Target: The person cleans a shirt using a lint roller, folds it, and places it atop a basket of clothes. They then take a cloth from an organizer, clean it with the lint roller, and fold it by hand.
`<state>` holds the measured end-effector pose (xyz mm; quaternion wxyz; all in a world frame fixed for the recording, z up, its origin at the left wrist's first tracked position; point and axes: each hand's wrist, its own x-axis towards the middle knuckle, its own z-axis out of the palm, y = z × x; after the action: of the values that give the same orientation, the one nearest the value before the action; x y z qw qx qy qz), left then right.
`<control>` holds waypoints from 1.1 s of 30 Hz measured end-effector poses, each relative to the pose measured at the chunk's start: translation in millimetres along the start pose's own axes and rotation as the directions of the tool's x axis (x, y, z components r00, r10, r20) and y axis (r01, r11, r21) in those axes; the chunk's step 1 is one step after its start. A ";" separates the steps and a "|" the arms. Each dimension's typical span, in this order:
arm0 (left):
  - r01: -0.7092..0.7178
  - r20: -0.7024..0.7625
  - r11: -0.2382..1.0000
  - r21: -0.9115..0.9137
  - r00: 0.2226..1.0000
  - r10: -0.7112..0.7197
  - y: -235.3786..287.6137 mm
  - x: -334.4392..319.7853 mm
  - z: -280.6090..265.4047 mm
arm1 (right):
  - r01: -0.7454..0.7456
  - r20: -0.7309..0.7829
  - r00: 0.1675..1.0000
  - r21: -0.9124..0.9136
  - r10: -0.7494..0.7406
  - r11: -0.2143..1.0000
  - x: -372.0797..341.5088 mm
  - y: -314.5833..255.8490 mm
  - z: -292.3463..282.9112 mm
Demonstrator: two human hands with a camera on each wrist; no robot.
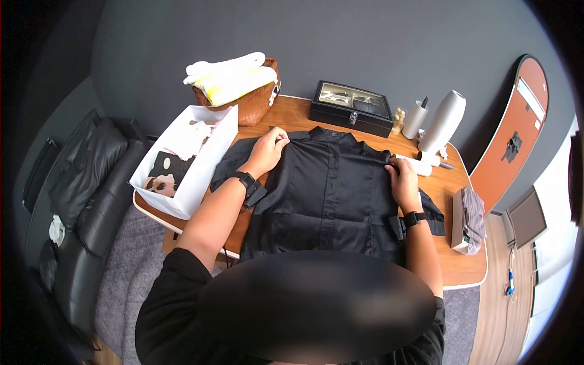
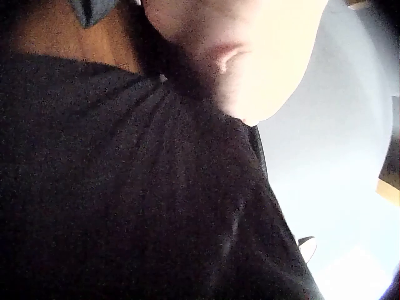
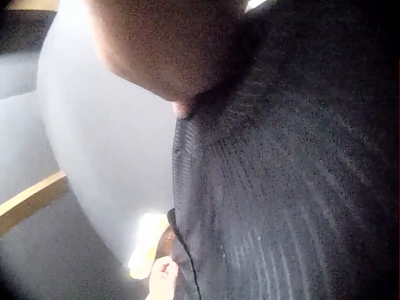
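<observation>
A black button-front shirt (image 1: 328,188) is spread over the table, its collar toward the wall and its hem toward the person. At the shirt's left shoulder area, the left hand (image 1: 268,150) pinches the cloth, drawing folds from that point. The right hand (image 1: 403,182) grips the opposite shoulder with curled fingers. In the left wrist view, cloth hangs in creases below the left hand (image 2: 244,56). Fine ribbed stripes show on the fabric beneath the right hand (image 3: 169,50) in the right wrist view. The fingertips are partly hidden by the hands themselves in both wrist views.
A white box (image 1: 207,164) of folded clothes stands left, near a brown woven basket (image 1: 258,109) with towels. Behind the shirt are a black glasses case (image 1: 351,125), a white cup (image 1: 415,120) and a white appliance (image 1: 444,121). A small box (image 1: 458,222) with grey cloth sits right.
</observation>
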<state>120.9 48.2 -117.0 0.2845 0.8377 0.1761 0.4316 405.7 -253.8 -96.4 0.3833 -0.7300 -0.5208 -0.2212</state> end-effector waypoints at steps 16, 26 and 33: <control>-0.309 -0.046 0.951 0.023 0.950 0.309 115.1 50.8 -72.4 | 0.062 0.066 0.995 0.110 -0.069 0.992 34.8 -7.4 -63.0; -0.414 0.092 0.902 0.119 0.909 0.406 129.3 60.5 -90.1 | -0.028 0.415 0.910 0.041 0.009 0.999 23.3 -0.4 -16.4; -0.526 0.031 0.809 0.263 0.842 0.538 148.9 80.8 -114.7 | -0.001 0.011 1.000 -0.039 0.002 0.999 77.9 -25.1 -82.2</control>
<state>79.5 13.7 80.3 0.0354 0.8734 -0.0038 0.4858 416.7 -268.6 18.2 0.3663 -0.7389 -0.5180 -0.2269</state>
